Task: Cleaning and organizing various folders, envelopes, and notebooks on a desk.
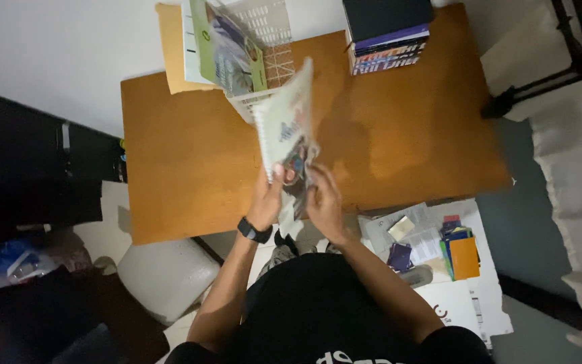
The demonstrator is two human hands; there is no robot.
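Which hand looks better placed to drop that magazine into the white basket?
Probably the left hand: it grips the magazine by its lower edge, on the side nearer the white basket. The right hand only steadies the bottom corner.

Both hands hold a thin spiral-bound booklet [287,125] upright above the near edge of the wooden counter [183,155]. The left hand [269,195], a dark watch [254,230] on its wrist, closes its grip on the booklet's lower edge; the right hand [325,202] touches it just beside. A white mesh basket [264,40] with magazines [223,47] stands at the far edge, a stack of books [386,37] toward the far right corner.
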